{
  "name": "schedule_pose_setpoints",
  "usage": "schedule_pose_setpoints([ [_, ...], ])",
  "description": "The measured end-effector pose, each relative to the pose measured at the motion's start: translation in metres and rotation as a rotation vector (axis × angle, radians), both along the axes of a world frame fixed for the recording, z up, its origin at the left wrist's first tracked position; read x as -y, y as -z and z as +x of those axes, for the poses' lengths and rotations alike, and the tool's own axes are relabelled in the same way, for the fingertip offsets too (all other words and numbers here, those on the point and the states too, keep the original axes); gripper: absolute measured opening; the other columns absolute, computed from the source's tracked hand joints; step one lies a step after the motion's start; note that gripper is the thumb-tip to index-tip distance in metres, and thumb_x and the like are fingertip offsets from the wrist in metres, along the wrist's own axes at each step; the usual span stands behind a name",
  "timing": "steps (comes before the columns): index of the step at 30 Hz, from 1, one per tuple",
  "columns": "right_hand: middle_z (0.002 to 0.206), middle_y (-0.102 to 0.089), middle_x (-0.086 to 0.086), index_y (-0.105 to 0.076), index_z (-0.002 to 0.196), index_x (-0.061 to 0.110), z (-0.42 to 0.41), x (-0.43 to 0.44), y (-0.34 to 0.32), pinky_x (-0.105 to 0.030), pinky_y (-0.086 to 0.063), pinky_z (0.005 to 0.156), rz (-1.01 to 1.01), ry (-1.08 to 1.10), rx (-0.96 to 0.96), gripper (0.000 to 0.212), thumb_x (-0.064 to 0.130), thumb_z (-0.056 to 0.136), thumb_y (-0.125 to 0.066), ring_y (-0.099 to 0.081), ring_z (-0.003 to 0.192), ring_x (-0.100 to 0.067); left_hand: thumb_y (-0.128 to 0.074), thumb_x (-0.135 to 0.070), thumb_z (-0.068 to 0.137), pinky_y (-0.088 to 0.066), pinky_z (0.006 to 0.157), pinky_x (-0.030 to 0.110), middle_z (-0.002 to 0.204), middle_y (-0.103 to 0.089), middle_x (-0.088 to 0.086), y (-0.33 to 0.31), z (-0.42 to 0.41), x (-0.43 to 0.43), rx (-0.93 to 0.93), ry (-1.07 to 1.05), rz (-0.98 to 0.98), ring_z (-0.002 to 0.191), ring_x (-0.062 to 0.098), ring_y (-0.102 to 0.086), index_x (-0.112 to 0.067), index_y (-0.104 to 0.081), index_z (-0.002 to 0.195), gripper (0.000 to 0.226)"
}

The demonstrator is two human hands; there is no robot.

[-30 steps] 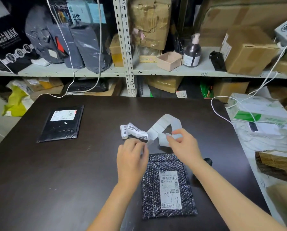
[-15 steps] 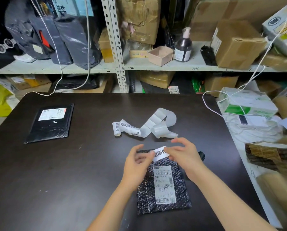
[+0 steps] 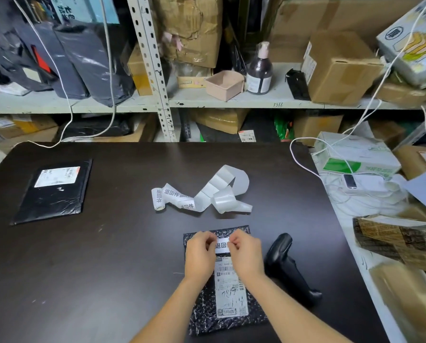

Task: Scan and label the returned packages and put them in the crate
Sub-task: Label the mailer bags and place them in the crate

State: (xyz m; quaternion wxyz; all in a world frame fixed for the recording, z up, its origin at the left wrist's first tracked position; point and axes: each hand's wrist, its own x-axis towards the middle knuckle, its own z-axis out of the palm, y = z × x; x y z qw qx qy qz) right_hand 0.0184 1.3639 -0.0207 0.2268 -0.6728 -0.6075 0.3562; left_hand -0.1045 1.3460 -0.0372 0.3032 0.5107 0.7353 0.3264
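A metal shelf (image 3: 268, 101) crammed with cardboard boxes and grey bags runs along the back. In front of it stands a dark table (image 3: 107, 280). Two bare forearms reach in from the bottom edge, side by side, over a black speckled package (image 3: 207, 315) that lies flat on the near middle of the table, its shipping label (image 3: 230, 293) facing up. The left hand (image 3: 199, 256) and right hand (image 3: 246, 256) sit close together at the package's far end, knuckles up and fingers curled. Each pinches one end of a small white sticker (image 3: 222, 245) printed with black characters, held just above the shipping label; whether it touches the package cannot be told. A second, plain black package (image 3: 55, 199) lies well apart at the table's far left. A black handheld scanner (image 3: 288, 268) lies on its side just right of the right wrist. Beyond the hands, near the table's centre, curls a loose strip of label backing (image 3: 207, 194) with a few stickers left on it.
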Motion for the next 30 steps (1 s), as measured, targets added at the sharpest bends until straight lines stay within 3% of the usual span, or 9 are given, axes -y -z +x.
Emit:
schedule_pose_setpoints([
  [5,0.099,-0.057,0.001,-0.065,0.093,0.015,-0.006,-0.003,0.004,-0.032,-0.041,0.065,-0.006,-0.168,0.393,0.017,0.01,0.098,-0.049,-0.058,0.086,-0.022,-0.05,-0.011,0.098,-0.051,0.069,0.039,0.096,-0.053,-0.002,0.011,0.009,-0.002,-0.293,0.106,-0.069,0.079,0.022,-0.059,-0.015,-0.071,0.101,0.021],
  [9,0.113,-0.041,0.003,-0.067,0.1,0.023,-0.007,0.0,0.004,-0.03,-0.041,0.072,-0.015,-0.156,0.543,0.017,0.027,0.102,-0.051,-0.047,0.104,-0.019,-0.052,-0.035,0.099,-0.043,0.054,0.03,0.096,-0.035,-0.006,0.009,0.002,0.005,-0.402,0.118,-0.109,0.068,0.016,-0.051,-0.027,-0.071,0.1,0.02],
  [11,0.117,-0.041,0.001,-0.067,0.105,0.021,-0.005,0.0,0.001,-0.031,-0.047,0.076,-0.051,-0.136,0.55,0.017,0.025,0.102,-0.051,-0.046,0.107,-0.019,-0.051,-0.044,0.099,-0.039,0.055,0.027,0.097,-0.034,-0.007,0.007,-0.004,0.009,-0.431,0.138,-0.134,0.072,0.012,-0.049,-0.029,-0.07,0.101,0.025],
  [14,0.124,-0.044,-0.003,-0.063,0.117,0.017,-0.002,0.005,-0.003,-0.032,-0.052,0.084,-0.07,-0.122,0.585,0.024,0.008,0.099,-0.052,-0.044,0.112,-0.02,-0.055,-0.046,0.097,-0.046,0.062,0.029,0.107,-0.04,-0.006,0.001,-0.015,0.019,-0.423,0.046,-0.195,0.088,0.014,-0.057,-0.027,-0.065,0.114,0.028],
  [18,0.133,-0.045,-0.007,-0.045,0.142,0.019,0.006,0.024,-0.008,-0.033,-0.051,0.091,-0.136,-0.101,0.536,0.043,0.021,0.1,-0.052,-0.044,0.125,-0.024,-0.061,-0.04,0.09,-0.05,0.071,0.034,0.108,-0.045,-0.003,-0.005,-0.033,0.048,-0.318,-0.105,-0.314,0.097,0.021,-0.06,-0.025,-0.056,0.118,0.033],
  [22,0.135,-0.049,-0.005,-0.037,0.146,0.026,0.011,0.042,-0.013,-0.036,-0.051,0.087,-0.23,-0.08,0.533,0.053,0.037,0.098,-0.055,-0.047,0.128,-0.024,-0.072,-0.017,0.077,-0.044,0.072,0.024,0.094,-0.057,-0.005,0.004,-0.051,0.077,0.001,-0.142,-0.312,0.086,0.014,-0.059,-0.021,-0.064,0.116,0.04],
  [24,0.138,-0.047,-0.007,-0.036,0.148,0.028,0.009,0.047,-0.014,-0.039,-0.048,0.095,-0.258,-0.034,0.472,0.057,0.035,0.096,-0.059,-0.046,0.13,-0.026,-0.076,-0.008,0.073,-0.042,0.066,0.017,0.087,-0.062,-0.003,0.005,-0.057,0.084,0.17,-0.145,-0.301,0.079,0.01,-0.061,-0.017,-0.065,0.12,0.049],
  [26,0.14,-0.045,-0.009,-0.036,0.149,0.029,0.007,0.052,-0.013,-0.044,-0.043,0.105,-0.286,0.03,0.356,0.062,0.028,0.094,-0.063,-0.042,0.132,-0.029,-0.076,-0.003,0.073,-0.048,0.067,0.019,0.088,-0.064,0.0,0.006,-0.058,0.089,0.266,-0.115,-0.3,0.077,0.014,-0.064,-0.015,-0.064,0.123,0.053],
  [30,0.146,-0.047,-0.01,-0.038,0.151,0.022,0.006,0.065,-0.013,-0.041,-0.046,0.105,-0.298,0.105,0.094,0.073,0.01,0.087,-0.071,-0.048,0.13,-0.028,-0.073,0.01,0.074,-0.045,0.054,0.01,0.083,-0.058,-0.005,0.01,-0.066,0.099,0.332,-0.073,-0.23,0.057,0.005,-0.051,-0.01,-0.06,0.126,0.057],
])
